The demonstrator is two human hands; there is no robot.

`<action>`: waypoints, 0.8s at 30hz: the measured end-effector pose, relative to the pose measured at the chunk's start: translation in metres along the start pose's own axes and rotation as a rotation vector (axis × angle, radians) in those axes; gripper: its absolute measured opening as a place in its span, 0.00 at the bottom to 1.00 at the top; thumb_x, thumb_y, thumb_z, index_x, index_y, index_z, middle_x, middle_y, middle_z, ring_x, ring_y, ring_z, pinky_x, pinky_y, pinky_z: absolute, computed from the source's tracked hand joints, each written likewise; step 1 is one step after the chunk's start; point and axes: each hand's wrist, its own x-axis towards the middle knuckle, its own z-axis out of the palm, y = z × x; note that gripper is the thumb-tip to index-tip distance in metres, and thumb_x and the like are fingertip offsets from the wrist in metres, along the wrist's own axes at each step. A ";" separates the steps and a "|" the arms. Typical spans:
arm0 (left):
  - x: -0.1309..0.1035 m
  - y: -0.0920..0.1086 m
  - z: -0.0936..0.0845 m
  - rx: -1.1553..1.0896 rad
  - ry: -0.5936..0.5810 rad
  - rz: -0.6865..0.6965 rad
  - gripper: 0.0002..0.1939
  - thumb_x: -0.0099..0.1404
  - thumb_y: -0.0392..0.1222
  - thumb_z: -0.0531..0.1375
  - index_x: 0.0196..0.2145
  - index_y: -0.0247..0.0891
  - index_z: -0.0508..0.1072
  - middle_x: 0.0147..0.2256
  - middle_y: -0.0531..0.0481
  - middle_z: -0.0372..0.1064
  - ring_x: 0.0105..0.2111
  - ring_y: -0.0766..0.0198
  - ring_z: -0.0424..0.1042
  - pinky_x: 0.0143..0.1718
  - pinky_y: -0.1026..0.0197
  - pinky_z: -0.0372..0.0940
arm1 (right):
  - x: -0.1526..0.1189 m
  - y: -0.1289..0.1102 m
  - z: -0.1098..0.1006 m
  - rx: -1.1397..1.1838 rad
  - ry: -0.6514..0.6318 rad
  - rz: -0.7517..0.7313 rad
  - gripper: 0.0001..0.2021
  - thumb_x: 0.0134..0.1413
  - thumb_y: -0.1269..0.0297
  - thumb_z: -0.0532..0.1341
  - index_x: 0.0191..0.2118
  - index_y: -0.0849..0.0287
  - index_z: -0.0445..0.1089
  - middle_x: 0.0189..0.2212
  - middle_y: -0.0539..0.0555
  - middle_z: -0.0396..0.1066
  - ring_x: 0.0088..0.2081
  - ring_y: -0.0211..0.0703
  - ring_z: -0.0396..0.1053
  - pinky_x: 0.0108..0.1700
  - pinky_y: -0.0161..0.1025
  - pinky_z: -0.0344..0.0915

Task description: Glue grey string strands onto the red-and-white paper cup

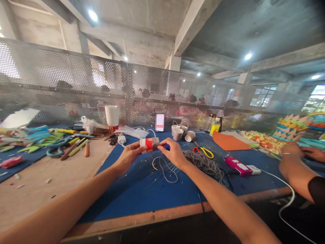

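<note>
A red and white paper cup (148, 143) lies on its side in the air above the blue mat, with grey cord around its right end. My left hand (130, 154) grips the cup's left part, fingers closed on it. At the cord-covered end, my right hand (172, 151) has its fingers pinched together; something dark blue shows among them, and what the fingertips hold is too small to name. A light cord (170, 179) loops on the mat below the hands, beside several thin wires or strands (158, 167).
Grey cord (203, 162) lies in a pile right of my hands, beside yellow-handled scissors (207, 152). Behind stand small cord-wrapped cups (177, 133) and a phone (159, 122). A pink device (238, 166) is at right, near a person's arm (296, 169). Tools (76, 147) lie left.
</note>
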 end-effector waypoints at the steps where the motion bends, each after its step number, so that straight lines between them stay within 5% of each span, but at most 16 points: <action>1: 0.000 0.000 -0.001 0.006 0.012 -0.002 0.14 0.59 0.47 0.74 0.41 0.38 0.86 0.40 0.43 0.84 0.38 0.57 0.79 0.43 0.58 0.69 | 0.000 0.000 0.000 -0.034 0.005 -0.023 0.03 0.64 0.63 0.67 0.38 0.55 0.75 0.38 0.53 0.77 0.42 0.46 0.75 0.51 0.43 0.68; 5: 0.003 -0.004 -0.004 -0.007 0.071 0.002 0.15 0.57 0.47 0.75 0.40 0.37 0.85 0.37 0.44 0.84 0.35 0.59 0.78 0.40 0.59 0.69 | -0.001 -0.002 -0.002 -0.163 0.012 -0.110 0.04 0.67 0.63 0.65 0.39 0.55 0.76 0.38 0.53 0.78 0.44 0.47 0.75 0.54 0.45 0.65; 10: 0.006 -0.006 -0.006 -0.026 0.105 0.010 0.19 0.54 0.50 0.76 0.41 0.37 0.86 0.36 0.43 0.83 0.35 0.56 0.78 0.39 0.58 0.68 | 0.001 0.000 -0.005 -0.221 -0.017 -0.164 0.17 0.73 0.59 0.59 0.30 0.56 0.73 0.33 0.52 0.77 0.40 0.43 0.74 0.53 0.42 0.63; 15: 0.008 -0.005 -0.006 -0.029 0.135 0.037 0.16 0.51 0.49 0.77 0.36 0.38 0.87 0.34 0.46 0.82 0.34 0.59 0.75 0.42 0.59 0.67 | 0.007 0.016 -0.020 -0.444 -0.009 0.045 0.07 0.70 0.63 0.62 0.41 0.57 0.75 0.40 0.54 0.78 0.44 0.45 0.74 0.50 0.40 0.63; 19: 0.011 -0.008 -0.009 -0.035 0.179 0.026 0.16 0.49 0.50 0.76 0.32 0.38 0.86 0.32 0.46 0.81 0.33 0.59 0.74 0.41 0.59 0.67 | 0.004 0.030 -0.034 -0.674 -0.224 0.289 0.09 0.69 0.59 0.63 0.46 0.58 0.76 0.48 0.59 0.77 0.50 0.51 0.74 0.52 0.43 0.64; 24: 0.013 -0.008 -0.011 -0.026 0.179 0.027 0.17 0.47 0.51 0.77 0.32 0.38 0.86 0.32 0.46 0.81 0.33 0.58 0.75 0.41 0.58 0.67 | -0.004 0.036 -0.034 -0.836 -0.463 0.332 0.17 0.67 0.52 0.64 0.53 0.59 0.73 0.55 0.63 0.75 0.57 0.57 0.71 0.54 0.48 0.64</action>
